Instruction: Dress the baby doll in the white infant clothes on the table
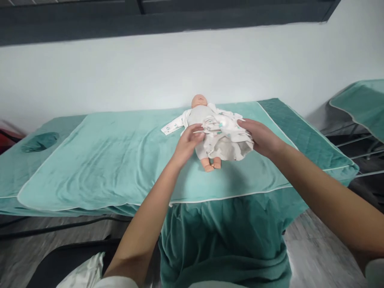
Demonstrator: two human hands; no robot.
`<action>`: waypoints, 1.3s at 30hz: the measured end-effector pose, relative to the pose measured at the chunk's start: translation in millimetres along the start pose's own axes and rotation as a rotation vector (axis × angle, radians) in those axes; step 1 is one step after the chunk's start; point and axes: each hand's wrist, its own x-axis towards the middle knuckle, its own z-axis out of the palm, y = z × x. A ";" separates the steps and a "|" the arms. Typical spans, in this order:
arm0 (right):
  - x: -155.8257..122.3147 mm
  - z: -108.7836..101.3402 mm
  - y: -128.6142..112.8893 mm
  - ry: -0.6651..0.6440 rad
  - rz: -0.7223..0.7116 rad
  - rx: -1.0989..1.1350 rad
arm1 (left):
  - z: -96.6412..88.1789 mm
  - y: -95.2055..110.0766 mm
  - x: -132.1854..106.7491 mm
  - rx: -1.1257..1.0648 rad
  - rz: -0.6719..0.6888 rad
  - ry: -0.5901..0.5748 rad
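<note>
A baby doll [199, 101] lies on its back on the bed, head toward the wall and bare feet toward me. White printed baby clothes [229, 134] are bunched over its body, with one sleeve [172, 127] spread out to the left. My left hand [189, 145] pinches the left edge of the bunched cloth, fingers curled. On the other side, my right hand [261, 136] grips the cloth with the thumb on top; its other fingers are partly hidden behind the fabric. The cloth covers much of the doll's right-hand side in view.
A green velvet sheet [114, 160] with white piping covers the bed, which has a face hole [40, 142] at the left end. A white wall [150, 72] stands behind. Another green-covered bed [363, 104] is at the right. A black seat [75, 256] with pale cloth sits lower left.
</note>
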 end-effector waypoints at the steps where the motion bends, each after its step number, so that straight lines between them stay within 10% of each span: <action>1: 2.9 9.3 -5.0 -0.041 -0.016 0.024 | 5.7 15.4 -1.8 0.017 0.060 -0.100; 4: 7.6 31.8 -16.1 -0.140 -0.077 0.061 | 17.2 45.9 -9.4 0.192 0.198 -0.207; 10: -6.5 55.6 -24.4 -0.267 -0.200 -0.128 | 6.9 57.9 -12.4 0.324 0.178 0.064; 14: -11.0 62.2 -24.1 -0.068 -0.530 -0.572 | -8.2 76.9 -0.7 0.246 0.102 0.197; 22: 1.2 78.9 -38.2 -0.272 -1.053 -1.353 | -16.0 135.1 16.8 0.291 -0.082 0.100; 32: 14.8 91.0 -40.1 -0.322 -1.109 -1.439 | -39.5 120.1 3.9 0.066 -0.207 0.015; 36: 21.7 85.4 -36.9 -0.215 -0.954 -1.345 | -36.3 106.9 -8.3 0.234 0.036 0.239; 39: 23.6 91.1 -39.3 -0.142 -0.738 -1.101 | -19.4 104.9 -19.0 0.261 0.080 0.116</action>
